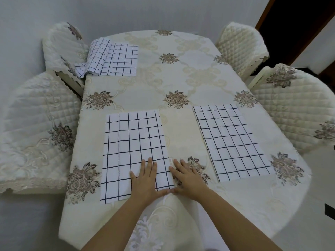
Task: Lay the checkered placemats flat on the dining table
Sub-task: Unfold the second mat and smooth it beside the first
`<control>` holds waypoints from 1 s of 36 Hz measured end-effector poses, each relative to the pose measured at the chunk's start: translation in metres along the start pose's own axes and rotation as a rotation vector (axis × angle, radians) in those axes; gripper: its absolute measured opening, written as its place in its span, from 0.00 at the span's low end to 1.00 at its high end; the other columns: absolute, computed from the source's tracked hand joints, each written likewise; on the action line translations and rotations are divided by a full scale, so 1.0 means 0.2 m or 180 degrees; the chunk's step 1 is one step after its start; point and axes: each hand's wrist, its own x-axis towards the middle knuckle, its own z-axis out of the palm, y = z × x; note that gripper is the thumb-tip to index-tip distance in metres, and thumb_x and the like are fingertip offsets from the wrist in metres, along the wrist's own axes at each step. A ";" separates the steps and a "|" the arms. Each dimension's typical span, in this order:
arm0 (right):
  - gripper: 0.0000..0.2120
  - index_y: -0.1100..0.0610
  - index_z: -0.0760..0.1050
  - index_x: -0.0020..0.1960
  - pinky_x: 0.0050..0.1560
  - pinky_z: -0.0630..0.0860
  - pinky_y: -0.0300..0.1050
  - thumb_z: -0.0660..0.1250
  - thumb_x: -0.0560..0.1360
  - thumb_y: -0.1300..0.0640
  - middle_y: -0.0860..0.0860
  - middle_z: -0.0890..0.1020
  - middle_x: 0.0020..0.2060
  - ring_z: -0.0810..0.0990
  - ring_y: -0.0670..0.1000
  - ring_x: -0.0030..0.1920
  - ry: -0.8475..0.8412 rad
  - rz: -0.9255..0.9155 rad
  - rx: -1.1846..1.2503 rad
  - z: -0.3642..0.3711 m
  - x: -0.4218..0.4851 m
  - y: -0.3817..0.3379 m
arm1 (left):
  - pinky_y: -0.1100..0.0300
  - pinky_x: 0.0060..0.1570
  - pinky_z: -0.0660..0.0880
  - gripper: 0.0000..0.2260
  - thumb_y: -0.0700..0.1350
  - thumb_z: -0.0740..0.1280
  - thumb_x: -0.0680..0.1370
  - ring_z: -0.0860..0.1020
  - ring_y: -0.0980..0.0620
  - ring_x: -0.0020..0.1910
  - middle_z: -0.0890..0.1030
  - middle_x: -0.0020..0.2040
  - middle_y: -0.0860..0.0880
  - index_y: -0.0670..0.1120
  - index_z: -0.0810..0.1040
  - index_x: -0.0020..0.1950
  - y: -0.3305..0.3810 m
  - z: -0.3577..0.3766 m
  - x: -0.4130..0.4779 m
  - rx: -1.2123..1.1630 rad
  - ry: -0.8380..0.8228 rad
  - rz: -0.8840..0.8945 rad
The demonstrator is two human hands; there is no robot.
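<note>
Near edge of the surface (181,84), as I see it over the feed: both hands lie spread and flat, thumb tips meeting. The left hand (145,178) presses the near right corner of the nearest placemat (134,142). The right hand (188,180) rests on the tablecloth (181,127) just beside that mat's right edge. The mat is a white woven rectangle with a dark grid, lying smooth. A second placemat (232,142) lies flat to the right, well apart from both hands. At the far left corner a third placemat (119,60) is partly folded over (its end hangs off the edge). The cream cloth carries embroidered flowers, and quilted chairs (293,113) stand around it.
</note>
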 end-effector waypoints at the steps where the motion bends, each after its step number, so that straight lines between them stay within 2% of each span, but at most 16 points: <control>1: 0.40 0.46 0.46 0.76 0.74 0.42 0.57 0.62 0.72 0.37 0.46 0.39 0.76 0.36 0.50 0.76 0.0002 0.0003 0.0000 0.00 0.00 0.00 | 0.34 0.69 0.48 0.51 0.76 0.54 0.66 0.36 0.47 0.76 0.35 0.77 0.49 0.48 0.39 0.77 0.00 0.00 0.00 0.0006 0.0000 0.0001; 21: 0.38 0.45 0.45 0.76 0.74 0.40 0.58 0.61 0.74 0.39 0.46 0.39 0.76 0.35 0.50 0.76 0.0003 -0.0023 -0.0076 0.01 -0.02 0.00 | 0.35 0.70 0.47 0.50 0.75 0.54 0.67 0.35 0.47 0.76 0.35 0.77 0.50 0.48 0.39 0.77 0.00 0.00 -0.01 0.0013 0.0017 0.0019; 26: 0.39 0.45 0.46 0.76 0.73 0.40 0.58 0.60 0.72 0.35 0.46 0.39 0.76 0.36 0.50 0.76 -0.0006 -0.0041 0.0021 0.00 -0.02 0.00 | 0.37 0.70 0.48 0.49 0.75 0.54 0.67 0.37 0.49 0.76 0.37 0.77 0.51 0.49 0.41 0.77 -0.01 -0.01 0.00 0.0039 0.0055 0.0019; 29: 0.34 0.48 0.52 0.76 0.74 0.41 0.59 0.60 0.75 0.39 0.46 0.44 0.77 0.39 0.49 0.76 -0.0057 0.0057 0.0535 -0.04 -0.02 -0.02 | 0.42 0.72 0.48 0.43 0.72 0.56 0.71 0.42 0.52 0.77 0.43 0.78 0.52 0.50 0.48 0.77 -0.04 -0.05 -0.01 -0.0342 0.0212 0.0033; 32: 0.24 0.51 0.60 0.74 0.75 0.51 0.53 0.58 0.79 0.49 0.48 0.58 0.75 0.52 0.47 0.76 0.0173 0.0266 0.1797 -0.10 -0.02 -0.03 | 0.51 0.73 0.49 0.31 0.61 0.60 0.77 0.51 0.54 0.76 0.51 0.78 0.52 0.49 0.59 0.75 -0.07 -0.10 -0.03 -0.1276 0.0653 0.0002; 34: 0.20 0.52 0.64 0.71 0.67 0.64 0.43 0.58 0.80 0.52 0.49 0.68 0.70 0.66 0.45 0.68 0.0424 0.0550 0.2707 -0.14 -0.03 -0.03 | 0.55 0.72 0.52 0.22 0.52 0.62 0.79 0.58 0.52 0.75 0.60 0.76 0.50 0.47 0.67 0.72 -0.09 -0.14 -0.05 -0.1684 0.1055 -0.0108; 36: 0.15 0.53 0.70 0.66 0.55 0.72 0.41 0.58 0.80 0.54 0.51 0.76 0.61 0.75 0.47 0.58 0.0832 0.0916 0.3417 -0.17 -0.05 -0.04 | 0.59 0.68 0.59 0.15 0.43 0.62 0.79 0.67 0.48 0.69 0.71 0.69 0.45 0.43 0.74 0.65 -0.09 -0.17 -0.07 -0.1979 0.1413 -0.0239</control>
